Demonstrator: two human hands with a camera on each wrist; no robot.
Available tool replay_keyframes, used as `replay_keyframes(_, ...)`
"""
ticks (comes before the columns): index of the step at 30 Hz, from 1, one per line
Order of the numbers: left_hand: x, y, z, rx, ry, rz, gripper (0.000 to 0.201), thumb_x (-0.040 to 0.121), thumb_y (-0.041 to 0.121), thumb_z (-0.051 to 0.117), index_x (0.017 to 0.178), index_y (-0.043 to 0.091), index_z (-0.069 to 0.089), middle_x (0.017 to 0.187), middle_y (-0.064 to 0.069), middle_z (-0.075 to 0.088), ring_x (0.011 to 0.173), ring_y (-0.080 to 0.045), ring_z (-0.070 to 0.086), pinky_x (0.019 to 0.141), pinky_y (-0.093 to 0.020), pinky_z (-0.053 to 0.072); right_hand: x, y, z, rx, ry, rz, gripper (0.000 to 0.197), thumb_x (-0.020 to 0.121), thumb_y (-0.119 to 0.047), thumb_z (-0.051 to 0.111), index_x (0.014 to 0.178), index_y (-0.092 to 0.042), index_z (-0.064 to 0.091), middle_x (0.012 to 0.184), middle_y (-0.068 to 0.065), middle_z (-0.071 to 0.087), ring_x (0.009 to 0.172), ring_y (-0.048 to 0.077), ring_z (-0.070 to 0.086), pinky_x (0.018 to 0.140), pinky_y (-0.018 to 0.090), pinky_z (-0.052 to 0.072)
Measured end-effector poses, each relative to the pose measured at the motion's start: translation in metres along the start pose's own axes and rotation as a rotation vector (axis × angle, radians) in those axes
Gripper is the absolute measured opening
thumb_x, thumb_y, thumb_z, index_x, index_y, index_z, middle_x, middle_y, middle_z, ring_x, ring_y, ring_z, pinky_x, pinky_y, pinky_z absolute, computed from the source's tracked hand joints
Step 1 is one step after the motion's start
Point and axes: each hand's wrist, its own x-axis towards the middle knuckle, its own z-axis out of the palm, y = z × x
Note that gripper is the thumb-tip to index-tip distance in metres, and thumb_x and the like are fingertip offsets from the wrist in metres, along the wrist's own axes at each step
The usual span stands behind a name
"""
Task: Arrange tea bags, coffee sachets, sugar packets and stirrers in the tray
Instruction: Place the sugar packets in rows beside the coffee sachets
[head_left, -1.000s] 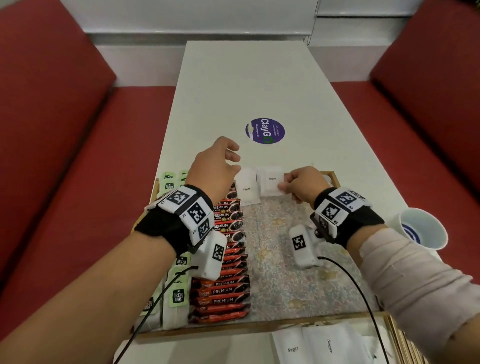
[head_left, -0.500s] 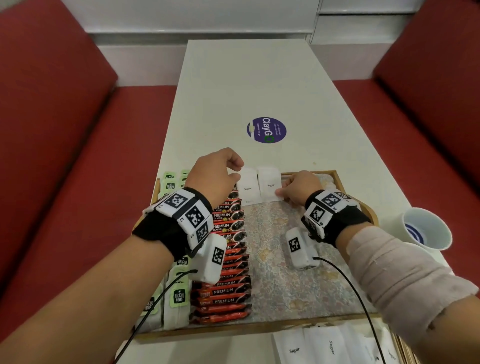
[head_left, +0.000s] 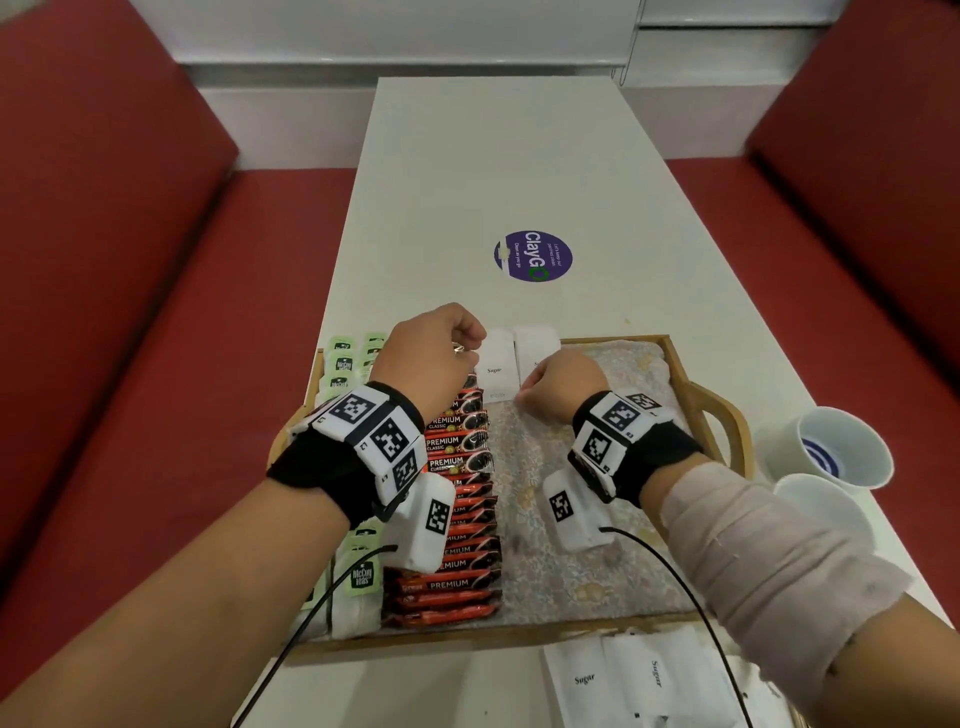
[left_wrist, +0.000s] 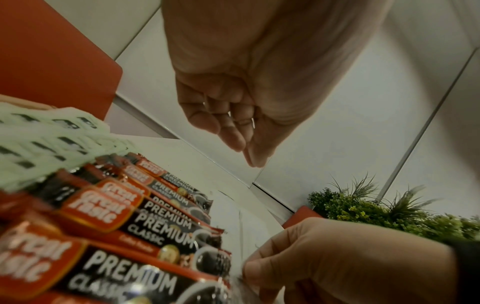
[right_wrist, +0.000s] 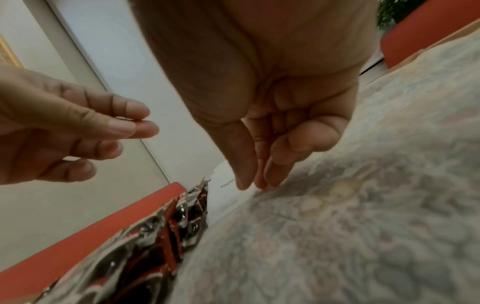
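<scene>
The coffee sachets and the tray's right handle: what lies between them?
In the head view: two sugar packets at the far end, the right hand on one; otherwise bare floral liner.

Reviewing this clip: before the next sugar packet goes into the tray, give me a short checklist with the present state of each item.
1. Two sugar packets stand side by side at the tray's far end, beside the coffee sachets: ok.
2. Right hand free of the second packet: not ok, its fingertips are on the lower edge.
3. Left hand empty: ok, nothing between its fingers in the left wrist view.
4. Bare floral liner left for more packets: ok.
5. Spare sugar packets on the table near the tray's front edge: ok.
6. Stirrers in the tray: cannot tell, none visible.
</scene>
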Motion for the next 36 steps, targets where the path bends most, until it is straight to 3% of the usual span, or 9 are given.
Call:
replay_keyframes(4,-0.018,0.005,-0.006,-0.008,0.011,-0.008,0.017,0.084,0.012,0.063,0.096,0.024,0.064,0.089,0.014,0.065,0.071,0.006,0.051,0.075,-0.015,0.039,-0.015,0.002,-0.016,0.031,-0.004,-0.008,0.027,0.082,-0.026,0.069,0.097,-0.003,0.071,0.099,0.011,0.07,0.09,0.026,0.066,0.085,0.039,0.055)
replay_keyframes(9,-0.051,0.026,-0.003,-0.07,-0.012,0.006,0.014,0.084,0.014,0.065,0.096,0.02,0.064,0.087,0.012,0.064,0.074,0.003,0.053,0.067,-0.011,0.036,-0.058,0.019,-0.045,0.172,0.1,-0.034,0.013,0.084,-0.025,0.069,0.088,-0.013,0.066,0.082,0.002,0.063,0.076,0.018,0.058,0.08,0.035,0.054)
replay_keyframes(14,-0.089,0.047,0.014,-0.134,-0.085,0.051,0.01,0.084,0.016,0.066,0.091,0.023,0.062,0.08,0.017,0.059,0.072,0.007,0.052,0.066,-0.008,0.037,-0.114,0.043,-0.053,0.172,0.17,-0.047,0.015,0.083,-0.03,0.07,0.09,-0.016,0.069,0.071,-0.008,0.058,0.059,0.005,0.053,0.058,0.021,0.047)
replay_keyframes(19,-0.133,0.062,0.032,-0.153,-0.189,0.059,0.012,0.084,0.019,0.067,0.095,0.02,0.062,0.083,0.016,0.06,0.077,0.0,0.054,0.071,-0.017,0.039,-0.169,0.071,-0.041,0.244,0.173,-0.031,0.014,0.081,-0.029,0.072,0.089,-0.018,0.067,0.073,-0.009,0.058,0.061,0.005,0.053,0.059,0.022,0.045)
replay_keyframes(23,-0.163,0.069,0.05,-0.121,-0.284,0.056,0.016,0.082,0.02,0.069,0.095,0.022,0.061,0.093,0.009,0.065,0.085,-0.008,0.06,0.076,-0.021,0.042,-0.207,0.096,-0.023,0.201,0.151,0.013,0.015,0.08,-0.032,0.073,0.09,-0.023,0.066,0.081,-0.009,0.058,0.073,0.009,0.057,0.073,0.028,0.051)
replay_keyframes(26,-0.184,0.074,0.064,-0.069,-0.358,0.058,0.017,0.081,0.022,0.07,0.095,0.025,0.06,0.096,0.01,0.064,0.086,-0.008,0.06,0.074,-0.02,0.041,-0.232,0.114,-0.011,0.23,0.156,0.067,0.015,0.08,-0.029,0.073,0.091,-0.021,0.066,0.082,-0.006,0.06,0.068,0.008,0.056,0.065,0.024,0.044)
replay_keyframes(30,-0.208,0.076,0.081,-0.011,-0.448,0.065,0.017,0.082,0.023,0.069,0.095,0.024,0.058,0.093,0.01,0.061,0.088,-0.009,0.057,0.075,-0.019,0.039,-0.263,0.137,0.004,0.2,0.185,0.135,0.015,0.08,-0.029,0.071,0.093,-0.025,0.066,0.089,-0.008,0.062,0.081,0.01,0.056,0.069,0.024,0.04)
replay_keyframes(33,-0.224,0.074,0.091,0.058,-0.494,0.062,0.019,0.084,0.026,0.067,0.101,0.023,0.059,0.097,0.009,0.059,0.096,-0.011,0.058,0.082,-0.022,0.043,-0.285,0.147,0.014,0.157,0.153,0.166,0.023,0.079,-0.028,0.073,0.099,-0.024,0.064,0.085,-0.01,0.059,0.078,0.008,0.055,0.063,0.023,0.038)
replay_keyframes(36,-0.24,0.072,0.094,0.124,-0.524,0.053,0.021,0.087,0.023,0.062,0.108,0.019,0.06,0.106,0.004,0.061,0.102,-0.015,0.057,0.088,-0.026,0.044,-0.303,0.151,0.023,0.087,0.062,0.156,0.041,0.073,-0.026,0.079,0.11,-0.027,0.061,0.1,-0.008,0.058,0.09,0.011,0.055,0.071,0.025,0.043)
